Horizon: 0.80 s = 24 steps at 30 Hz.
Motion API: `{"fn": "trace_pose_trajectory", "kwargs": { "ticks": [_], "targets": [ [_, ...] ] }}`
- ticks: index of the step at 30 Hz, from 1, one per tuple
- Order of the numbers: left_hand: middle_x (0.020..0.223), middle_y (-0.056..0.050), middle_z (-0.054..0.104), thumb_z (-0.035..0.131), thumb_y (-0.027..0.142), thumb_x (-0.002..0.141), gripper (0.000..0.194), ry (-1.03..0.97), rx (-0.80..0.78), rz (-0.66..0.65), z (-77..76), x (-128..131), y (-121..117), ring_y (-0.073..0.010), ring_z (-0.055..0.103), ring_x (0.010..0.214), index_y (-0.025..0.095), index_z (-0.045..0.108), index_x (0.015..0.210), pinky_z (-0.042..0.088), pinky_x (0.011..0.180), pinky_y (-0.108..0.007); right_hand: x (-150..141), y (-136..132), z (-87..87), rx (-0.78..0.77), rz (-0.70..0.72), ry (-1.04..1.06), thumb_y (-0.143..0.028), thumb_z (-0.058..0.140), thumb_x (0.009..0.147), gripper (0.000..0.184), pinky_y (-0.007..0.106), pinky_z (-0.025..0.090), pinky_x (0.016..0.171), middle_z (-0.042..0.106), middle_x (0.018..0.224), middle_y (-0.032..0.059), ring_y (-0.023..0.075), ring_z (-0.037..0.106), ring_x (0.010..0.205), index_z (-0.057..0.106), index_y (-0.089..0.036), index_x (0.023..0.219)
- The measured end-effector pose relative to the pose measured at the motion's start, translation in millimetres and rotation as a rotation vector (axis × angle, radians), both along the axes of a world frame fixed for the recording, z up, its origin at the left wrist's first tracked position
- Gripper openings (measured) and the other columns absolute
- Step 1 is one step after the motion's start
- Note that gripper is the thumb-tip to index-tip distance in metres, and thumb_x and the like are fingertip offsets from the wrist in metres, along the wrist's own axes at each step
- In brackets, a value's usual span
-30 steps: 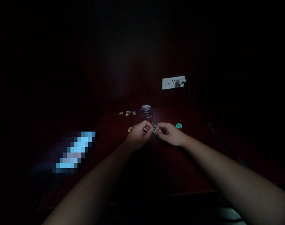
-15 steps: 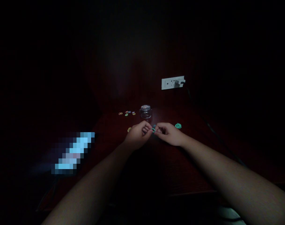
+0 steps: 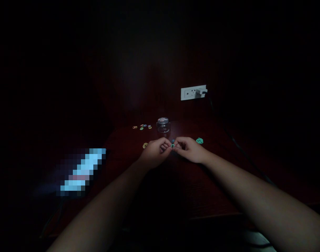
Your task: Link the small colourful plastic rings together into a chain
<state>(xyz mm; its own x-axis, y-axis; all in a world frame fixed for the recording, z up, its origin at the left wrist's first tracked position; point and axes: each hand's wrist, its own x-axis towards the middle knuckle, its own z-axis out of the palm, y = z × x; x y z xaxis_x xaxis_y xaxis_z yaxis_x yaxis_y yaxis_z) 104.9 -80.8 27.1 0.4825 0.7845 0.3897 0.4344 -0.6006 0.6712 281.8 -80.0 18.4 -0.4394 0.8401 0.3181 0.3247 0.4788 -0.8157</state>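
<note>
The scene is very dark. My left hand [image 3: 155, 152] and my right hand [image 3: 189, 149] meet fingertip to fingertip over a dark red table [image 3: 181, 189]. Both pinch a small teal ring [image 3: 172, 145] between them. A small clear glass jar [image 3: 163, 125] stands just beyond the hands. A yellow ring [image 3: 145, 145] lies left of my left hand. A green ring [image 3: 199, 140] lies right of my right hand. Several coloured rings [image 3: 142, 127] are scattered left of the jar.
A white wall socket [image 3: 193, 93] with a plug in it sits behind the table, and a dark cable [image 3: 241, 150] runs down to the right. A glowing blue screen [image 3: 82, 171] lies at the left. The table's front edge [image 3: 217, 215] shows near my forearms.
My hands have drawn slightly closer together around the teal ring. The view has shifted a little; nothing else moved.
</note>
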Motion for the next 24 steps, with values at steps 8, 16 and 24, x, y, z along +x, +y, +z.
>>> {"fn": "trace_pose_trajectory", "kwargs": {
  "ticks": [8,16,24],
  "targets": [
    [0.073,-0.002,0.063,0.050,0.023,0.079,0.014,-0.024,-0.012,-0.023,2.5,0.6,-2.9,-0.0079,0.054,0.060,0.015,0.060,0.085,0.044,0.055,-0.018,1.5,2.6,-2.4,0.006,-0.011,-0.022,-0.033,0.053,0.076,0.020,0.021,0.028,0.047,0.044,0.055,-0.0034,0.0078,0.037,0.049,0.052,-0.015,0.068],
    [0.074,-0.001,0.062,0.051,0.021,0.078,0.015,-0.036,0.002,-0.024,-0.6,0.5,-0.1,-0.0080,0.055,0.062,0.014,0.058,0.089,0.044,0.056,-0.018,1.0,2.7,-2.0,0.040,-0.018,-0.038,-0.035,0.053,0.076,0.023,0.021,0.029,0.048,0.043,0.055,-0.0032,0.0079,0.037,0.051,0.050,-0.014,0.066],
    [0.072,-0.002,0.062,0.051,0.023,0.078,0.011,-0.021,0.036,0.018,-2.2,0.0,2.8,-0.0090,0.056,0.063,0.014,0.058,0.082,0.045,0.057,-0.019,0.2,1.0,-2.7,-0.005,0.035,-0.014,-0.037,0.052,0.076,0.025,0.021,0.028,0.047,0.042,0.055,-0.0034,0.0075,0.035,0.050,0.050,-0.014,0.065]
  ]
}}
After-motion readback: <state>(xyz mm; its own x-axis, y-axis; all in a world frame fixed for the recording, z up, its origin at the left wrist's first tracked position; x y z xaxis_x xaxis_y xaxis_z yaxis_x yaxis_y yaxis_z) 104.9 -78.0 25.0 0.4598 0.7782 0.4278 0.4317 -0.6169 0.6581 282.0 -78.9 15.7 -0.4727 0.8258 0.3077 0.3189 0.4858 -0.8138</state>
